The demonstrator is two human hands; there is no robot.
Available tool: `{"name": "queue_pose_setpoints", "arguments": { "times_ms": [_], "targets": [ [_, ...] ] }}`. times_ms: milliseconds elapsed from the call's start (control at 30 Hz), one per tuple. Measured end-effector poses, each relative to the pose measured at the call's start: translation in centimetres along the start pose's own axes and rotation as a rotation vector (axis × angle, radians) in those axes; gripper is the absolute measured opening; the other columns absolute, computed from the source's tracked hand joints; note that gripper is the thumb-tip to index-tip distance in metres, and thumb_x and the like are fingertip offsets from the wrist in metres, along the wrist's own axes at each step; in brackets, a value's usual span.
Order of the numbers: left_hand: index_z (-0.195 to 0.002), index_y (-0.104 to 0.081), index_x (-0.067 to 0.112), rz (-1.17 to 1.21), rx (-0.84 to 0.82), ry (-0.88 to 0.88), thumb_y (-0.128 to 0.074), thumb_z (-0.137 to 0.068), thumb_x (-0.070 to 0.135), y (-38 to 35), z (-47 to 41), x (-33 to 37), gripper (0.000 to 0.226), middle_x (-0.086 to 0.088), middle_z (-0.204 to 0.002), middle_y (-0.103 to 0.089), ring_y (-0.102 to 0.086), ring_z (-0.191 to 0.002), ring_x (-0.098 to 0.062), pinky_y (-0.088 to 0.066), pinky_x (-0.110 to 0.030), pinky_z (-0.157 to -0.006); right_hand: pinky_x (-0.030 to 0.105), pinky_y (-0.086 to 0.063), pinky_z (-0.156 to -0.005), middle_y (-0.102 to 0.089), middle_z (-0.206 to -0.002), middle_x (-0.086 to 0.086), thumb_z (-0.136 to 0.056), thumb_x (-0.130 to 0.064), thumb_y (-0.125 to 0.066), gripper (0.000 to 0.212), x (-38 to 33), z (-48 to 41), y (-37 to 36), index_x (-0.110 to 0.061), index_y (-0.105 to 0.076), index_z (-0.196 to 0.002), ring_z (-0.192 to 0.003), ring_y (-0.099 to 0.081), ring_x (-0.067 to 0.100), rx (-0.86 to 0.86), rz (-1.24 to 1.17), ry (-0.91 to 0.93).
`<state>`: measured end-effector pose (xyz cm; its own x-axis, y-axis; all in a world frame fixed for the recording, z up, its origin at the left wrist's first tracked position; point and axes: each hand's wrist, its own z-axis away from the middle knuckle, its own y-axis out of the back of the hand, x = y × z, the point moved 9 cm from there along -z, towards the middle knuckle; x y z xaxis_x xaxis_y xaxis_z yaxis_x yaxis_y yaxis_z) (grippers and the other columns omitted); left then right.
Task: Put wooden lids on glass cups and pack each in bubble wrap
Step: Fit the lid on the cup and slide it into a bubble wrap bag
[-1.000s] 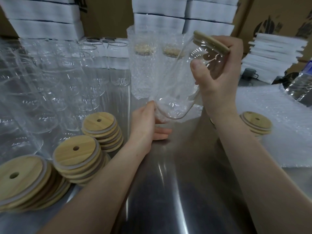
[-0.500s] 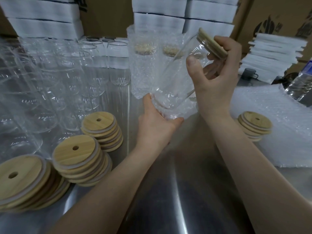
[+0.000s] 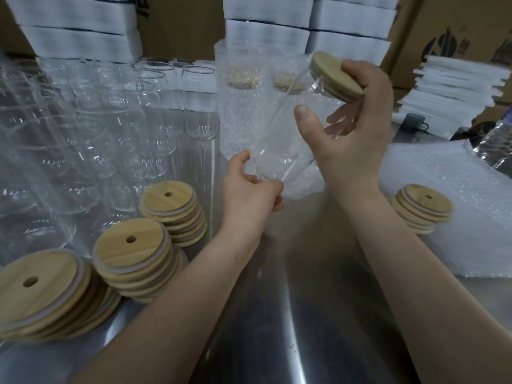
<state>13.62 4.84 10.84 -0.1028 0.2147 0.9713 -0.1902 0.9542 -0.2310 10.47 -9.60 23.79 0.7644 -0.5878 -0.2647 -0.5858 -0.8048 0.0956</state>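
Hands meet in the air above the steel table (image 3: 304,314), both busy with one glass cup (image 3: 288,139). The right hand (image 3: 357,139) grips the cup near its top, thumb pressed flat on the near side of the glass and the other fingers curled round the far side, one of them hooked over the rim of the wooden lid (image 3: 336,76) that sits on the mouth. The cup is tilted, lid end up and to the right, base down and to the left. At the base the left hand (image 3: 249,195) has its fingers curled and pinches a piece of bubble wrap (image 3: 299,184), which is gathered loosely under and around the bottom of the cup; how far up the glass it reaches I cannot tell. Just behind stand two wrapped cups (image 3: 238,106), upright and side by side, their lids showing dimly through the plastic. To the left, rows of bare cups (image 3: 198,103) crowd the table, and in front of them lean three stacks of lids (image 3: 133,253), each lid with a small hole. A shorter lid stack (image 3: 422,206) rests on the pile of bubble sheets (image 3: 471,231) at the right. Along the back are white foam stacks (image 3: 266,34) and cardboard boxes (image 3: 443,23).
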Motion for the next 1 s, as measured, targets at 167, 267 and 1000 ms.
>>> {"name": "queue_pose_setpoints", "arguments": {
  "times_ms": [167, 267, 1000],
  "targets": [
    [-0.122, -0.047, 0.02, 0.187, 0.023, 0.063, -0.055, -0.088, -0.002, 0.3, 0.0, -0.1, 0.041, -0.009, -0.087, -0.057, -0.06, -0.055, -0.012, -0.057, -0.028, -0.058, 0.015, -0.044, -0.071, -0.049, -0.114, 0.001, -0.079, -0.023, -0.078, 0.053, 0.0, 0.0, 0.0, 0.005, -0.056, -0.118, -0.098, -0.052, 0.024, -0.021, 0.046, 0.016],
    [-0.115, -0.063, 0.011, 0.206, 0.041, 0.044, -0.051, -0.094, 0.013, 0.8, -0.3, 0.2, 0.024, 0.0, -0.074, -0.06, -0.056, -0.055, -0.012, -0.047, -0.026, -0.056, 0.005, -0.036, -0.079, -0.051, -0.112, 0.002, -0.079, -0.022, -0.077, 0.05, 0.4, -0.1, 0.3, 0.004, -0.056, -0.118, -0.098, -0.049, 0.02, -0.01, 0.06, -0.003],
    [-0.14, -0.029, 0.035, -0.365, -0.019, -0.424, -0.086, -0.06, 0.041, 0.1, -0.1, 2.8, 0.099, 0.009, -0.13, -0.046, -0.045, -0.129, -0.011, -0.036, -0.045, -0.112, 0.041, -0.053, -0.088, -0.049, -0.127, -0.001, -0.08, -0.031, -0.075, 0.053, 1.3, 0.6, -2.4, -0.019, -0.05, -0.125, -0.114, -0.055, 0.022, -0.293, -0.172, -0.178]
  ]
}}
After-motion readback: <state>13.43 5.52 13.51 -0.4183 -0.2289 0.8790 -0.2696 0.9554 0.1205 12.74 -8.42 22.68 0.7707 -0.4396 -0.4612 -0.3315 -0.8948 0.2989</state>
